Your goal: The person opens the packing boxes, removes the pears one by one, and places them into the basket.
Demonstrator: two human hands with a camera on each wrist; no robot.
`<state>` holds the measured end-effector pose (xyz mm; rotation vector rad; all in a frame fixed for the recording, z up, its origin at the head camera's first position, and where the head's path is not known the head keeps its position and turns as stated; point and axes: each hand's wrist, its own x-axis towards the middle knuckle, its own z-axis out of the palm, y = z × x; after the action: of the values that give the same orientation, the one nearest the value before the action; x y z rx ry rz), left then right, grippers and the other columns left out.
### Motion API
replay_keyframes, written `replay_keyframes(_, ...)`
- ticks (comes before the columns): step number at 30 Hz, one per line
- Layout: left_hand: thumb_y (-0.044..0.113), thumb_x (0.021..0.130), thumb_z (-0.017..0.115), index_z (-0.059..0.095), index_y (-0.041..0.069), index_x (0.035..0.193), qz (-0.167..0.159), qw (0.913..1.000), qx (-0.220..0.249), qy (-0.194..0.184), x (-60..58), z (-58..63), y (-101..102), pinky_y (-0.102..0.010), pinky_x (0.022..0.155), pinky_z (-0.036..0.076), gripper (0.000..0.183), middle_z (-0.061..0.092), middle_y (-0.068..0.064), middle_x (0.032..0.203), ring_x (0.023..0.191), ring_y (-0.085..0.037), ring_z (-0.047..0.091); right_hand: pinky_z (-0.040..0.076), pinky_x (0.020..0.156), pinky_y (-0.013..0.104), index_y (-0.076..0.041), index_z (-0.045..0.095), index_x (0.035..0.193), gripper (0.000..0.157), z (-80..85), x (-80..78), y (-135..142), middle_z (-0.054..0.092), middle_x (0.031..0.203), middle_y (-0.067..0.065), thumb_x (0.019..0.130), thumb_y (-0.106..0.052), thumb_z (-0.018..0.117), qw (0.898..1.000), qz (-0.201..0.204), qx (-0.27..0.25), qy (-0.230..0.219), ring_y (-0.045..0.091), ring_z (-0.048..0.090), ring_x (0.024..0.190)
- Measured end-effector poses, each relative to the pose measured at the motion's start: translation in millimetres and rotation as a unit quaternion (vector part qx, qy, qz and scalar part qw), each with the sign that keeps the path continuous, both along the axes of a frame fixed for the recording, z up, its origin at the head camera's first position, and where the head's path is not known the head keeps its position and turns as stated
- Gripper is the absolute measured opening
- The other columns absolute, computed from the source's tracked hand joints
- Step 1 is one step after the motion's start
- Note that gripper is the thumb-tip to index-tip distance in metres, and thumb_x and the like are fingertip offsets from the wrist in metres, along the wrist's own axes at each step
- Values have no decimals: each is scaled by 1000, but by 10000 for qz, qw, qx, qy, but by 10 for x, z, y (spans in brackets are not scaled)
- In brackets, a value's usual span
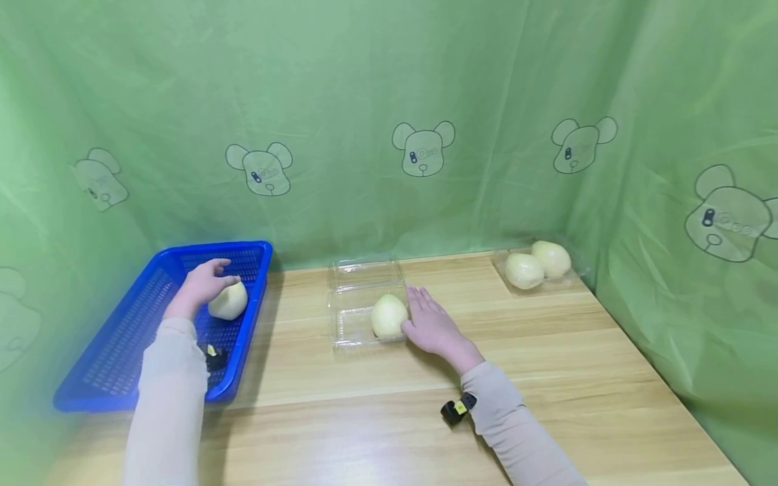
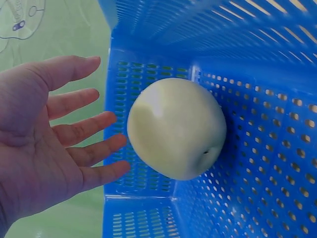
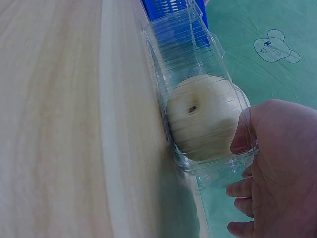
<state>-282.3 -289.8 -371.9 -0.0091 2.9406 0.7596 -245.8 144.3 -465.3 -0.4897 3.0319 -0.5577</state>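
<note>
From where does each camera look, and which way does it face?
On the head: faces forward, down at the table; left hand, right hand, sleeves show.
On left wrist: faces the blue basket and pale fruit; left hand shows.
On right wrist: faces the clear container; right hand shows.
Both wrist views share the blue basket.

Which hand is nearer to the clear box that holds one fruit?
Right. The right hand is at the right end of the clear box; the left hand is farther left, at the blue basket.
</note>
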Motion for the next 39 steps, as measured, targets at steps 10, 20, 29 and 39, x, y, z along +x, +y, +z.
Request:
replay_keyframes(10, 42, 90, 44, 28, 3, 139, 174, 9987, 330, 344, 76, 115, 14, -59, 98, 30, 65, 35, -29, 136, 125, -47, 28, 16, 113, 45, -6, 8, 144, 70, -16, 5, 5, 10, 151, 8, 87, -38, 34, 10000, -2, -17, 52, 29, 10, 139)
replay_keyframes(20, 46, 90, 41, 32, 5, 137, 469, 9933, 592, 870, 141, 212, 37, -58, 96, 33, 64, 43, -27, 132, 122, -45, 35, 17, 113, 45, -6, 8, 144, 70, -2, 8, 12, 12, 151, 9, 87, -37, 35, 9999, 25, -58, 99, 30, 11, 139)
replay_keyframes(29, 56, 87, 36, 35, 8, 137, 619, 9886, 668, 1201, 202, 355, 141, -56, 95, 35, 69, 46, -24, 131, 120, -42, 40, 16, 113, 46, -5, 9, 144, 70, 26, 26, 7, 11, 151, 9, 88, -37, 36, 9999, 30, -134, 21, 30, 11, 139)
replay_keyframes(39, 55, 88, 36, 32, 11, 139, 547, 9869, 716, 1341, 352, 578, 416, -56, 95, 36, 67, 43, -21, 135, 121, -39, 41, 16, 113, 46, -5, 9, 144, 70, 25, 22, 1, 11, 151, 10, 87, -37, 36, 10000, 3, -97, 19, 29, 10, 139)
